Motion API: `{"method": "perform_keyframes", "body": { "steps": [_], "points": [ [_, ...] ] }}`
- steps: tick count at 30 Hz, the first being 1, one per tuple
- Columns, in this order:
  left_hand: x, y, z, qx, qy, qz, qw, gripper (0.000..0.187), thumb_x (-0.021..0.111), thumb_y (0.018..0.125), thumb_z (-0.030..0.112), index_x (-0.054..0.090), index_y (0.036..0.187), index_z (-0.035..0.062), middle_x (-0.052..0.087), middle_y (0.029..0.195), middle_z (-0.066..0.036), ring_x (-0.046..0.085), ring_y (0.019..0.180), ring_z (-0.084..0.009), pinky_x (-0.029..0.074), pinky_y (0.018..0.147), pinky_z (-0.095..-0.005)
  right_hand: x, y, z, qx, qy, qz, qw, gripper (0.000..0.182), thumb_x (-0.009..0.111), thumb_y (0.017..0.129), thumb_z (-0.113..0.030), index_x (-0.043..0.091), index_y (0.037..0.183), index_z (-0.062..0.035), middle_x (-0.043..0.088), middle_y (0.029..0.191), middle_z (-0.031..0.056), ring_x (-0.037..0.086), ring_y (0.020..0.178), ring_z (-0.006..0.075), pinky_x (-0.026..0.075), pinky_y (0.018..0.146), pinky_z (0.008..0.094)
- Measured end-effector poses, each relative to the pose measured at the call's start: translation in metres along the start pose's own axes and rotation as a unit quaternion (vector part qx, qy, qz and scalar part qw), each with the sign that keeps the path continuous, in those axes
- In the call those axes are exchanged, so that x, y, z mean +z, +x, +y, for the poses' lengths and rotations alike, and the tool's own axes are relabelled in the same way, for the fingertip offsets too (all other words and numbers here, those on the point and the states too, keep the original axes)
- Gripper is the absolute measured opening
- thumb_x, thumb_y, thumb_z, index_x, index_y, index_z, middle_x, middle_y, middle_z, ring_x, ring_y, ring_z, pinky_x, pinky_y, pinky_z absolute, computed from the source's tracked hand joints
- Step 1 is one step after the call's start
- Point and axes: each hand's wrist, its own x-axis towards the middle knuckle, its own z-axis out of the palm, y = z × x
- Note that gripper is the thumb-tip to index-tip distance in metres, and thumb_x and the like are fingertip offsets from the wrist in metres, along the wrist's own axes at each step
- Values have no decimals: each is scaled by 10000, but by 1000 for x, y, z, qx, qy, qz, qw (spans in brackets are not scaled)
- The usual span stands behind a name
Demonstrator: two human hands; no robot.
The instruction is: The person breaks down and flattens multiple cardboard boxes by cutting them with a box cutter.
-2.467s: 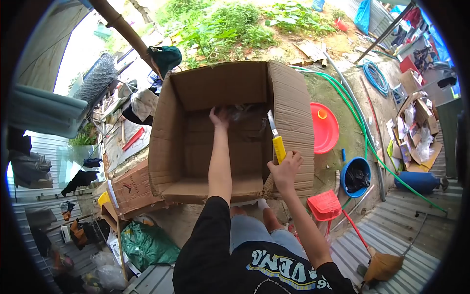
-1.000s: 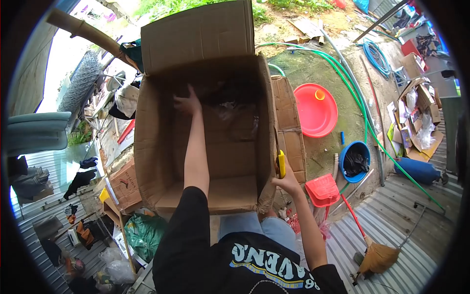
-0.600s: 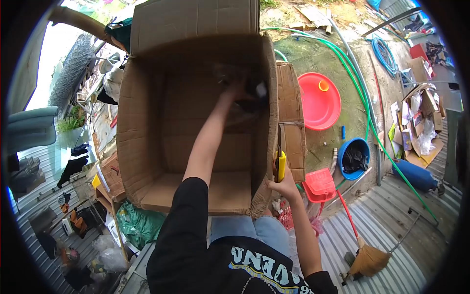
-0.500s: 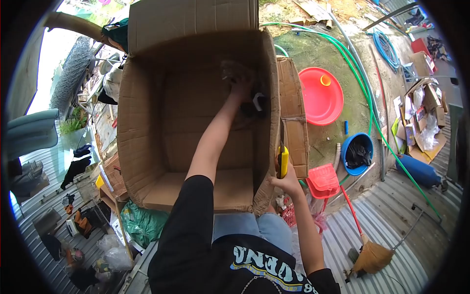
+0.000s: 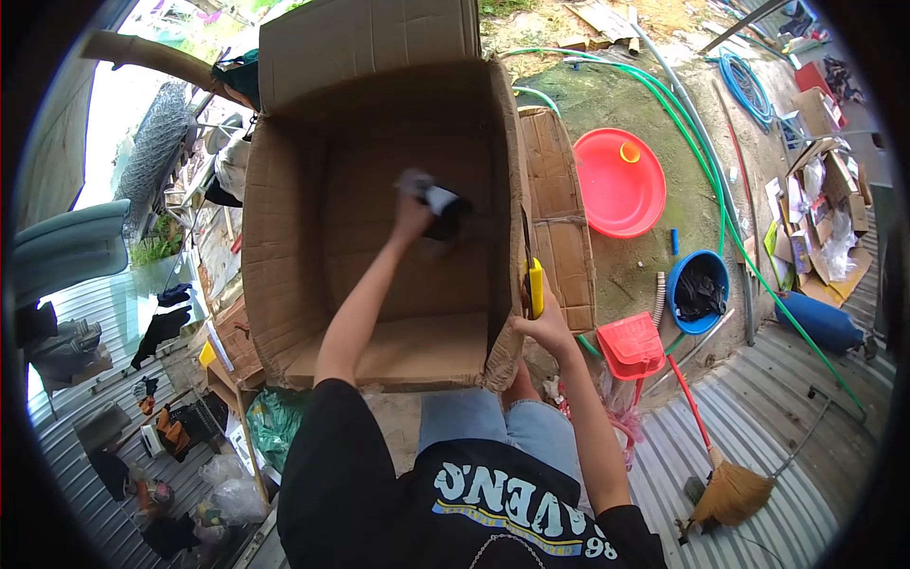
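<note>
A large open cardboard box (image 5: 408,284) stands in front of me, its opening facing me and its top flap raised. My left hand (image 5: 411,220) is inside it, blurred, closed on a black-and-white bundle (image 5: 449,220). Something greyish and see-through, perhaps plastic, shows at its fingertips. At the box's right edge, my right hand (image 5: 550,327) grips a yellow-handled utility knife (image 5: 536,287). The knife points upward along that edge, with a thin dark blade showing above the handle. The fingers behind the handle are partly hidden.
To the right are a flattened cardboard piece (image 5: 561,237), a red basin (image 5: 621,194), a blue bucket (image 5: 700,322) holding black plastic, a red dustpan (image 5: 630,346) and a broom (image 5: 730,488). A green hose (image 5: 706,156) crosses the ground. A green bag (image 5: 275,422) lies at lower left.
My left hand has drawn back from the box's right side toward its middle, bringing the black-and-white bundle along. My right hand stays on the knife at the box edge; the whole view has shifted slightly.
</note>
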Motion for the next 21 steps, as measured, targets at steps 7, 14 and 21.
{"method": "perform_keyframes", "body": {
  "steps": [7,14,21],
  "points": [
    [-76,-15,-13,-212,-318,36,923,215,612,761,172,527,937,82,546,888,-28,531,844,-135,423,761,-279,3,1,5,-13,11,0,1000,528,631,541,-100,457,1025,20,350,997,97,375,998,233,288,900,274],
    [-5,81,27,-13,309,-243,920,705,612,603,178,319,1236,76,597,898,-213,581,847,-336,470,728,-400,15,2,13,-54,5,36,998,494,626,537,-107,464,987,18,337,949,87,372,954,226,301,858,264],
    [107,142,-13,104,388,-165,900,629,578,691,246,336,1258,126,591,946,-192,584,866,-327,465,730,-439,11,1,15,-27,73,74,994,564,653,510,-106,462,1025,23,342,1021,104,369,1011,235,285,895,274]
  ]
}}
